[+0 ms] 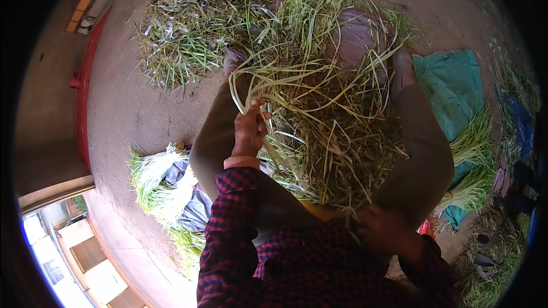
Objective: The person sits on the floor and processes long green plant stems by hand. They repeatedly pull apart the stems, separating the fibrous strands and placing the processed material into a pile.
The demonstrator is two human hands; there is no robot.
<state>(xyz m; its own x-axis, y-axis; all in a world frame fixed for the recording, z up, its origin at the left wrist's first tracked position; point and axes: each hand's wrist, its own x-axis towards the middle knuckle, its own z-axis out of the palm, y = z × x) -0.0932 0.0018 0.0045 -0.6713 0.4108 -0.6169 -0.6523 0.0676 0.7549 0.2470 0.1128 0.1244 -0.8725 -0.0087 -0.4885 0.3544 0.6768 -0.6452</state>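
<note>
My left hand (250,130) grips a small bunch of long leafy stalks (282,79), which look like chives. Their pale ends curve up beside my fingers, and the thin leaves arch away to the right. Low by my lap, my right hand (383,226) is blurred, with a few limp strands (352,220) at its fingertips. Blur and shadow hide whether the fingers are closed on them. Between my legs lies a heap of dry, brownish leaf waste (342,149), with some pale stalks (282,164) along its left side.
Mixed green and withered leaves form a pile (188,30) beyond my left foot. Tied bundles of pale green stalks (165,179) lie on the floor at left, partly over dark sheeting. On the right, more bundles (469,149) rest on a green sheet (449,77). A red-edged wall (87,94) stands far left.
</note>
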